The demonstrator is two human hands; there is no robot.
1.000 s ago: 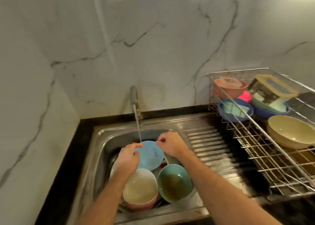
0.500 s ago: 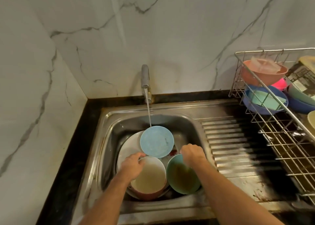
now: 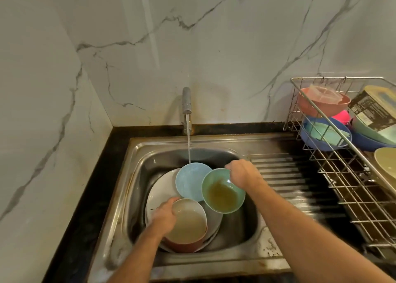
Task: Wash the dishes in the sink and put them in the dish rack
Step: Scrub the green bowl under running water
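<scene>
Green bowl [image 3: 222, 191]: lifted above the sink basin, tilted, brownish water inside; the right hand [image 3: 243, 174] grips its far right rim.
Pink bowl [image 3: 188, 226]: near side of the basin, resting on a white plate [image 3: 161, 191], murky water inside; the left hand [image 3: 165, 215] holds its left rim, fingers curled over the edge.
Blue plate [image 3: 190, 181]: leaning on the white plate, tap water landing on its far edge.
Sink [image 3: 246, 252]: steel, set in the dark bench, ribbed drainer on its right side.
Tap [image 3: 186, 102]: at the back edge, running.
Dish rack [image 3: 347, 195]: wire, at the bench's right end, holding bowls and containers.
</scene>
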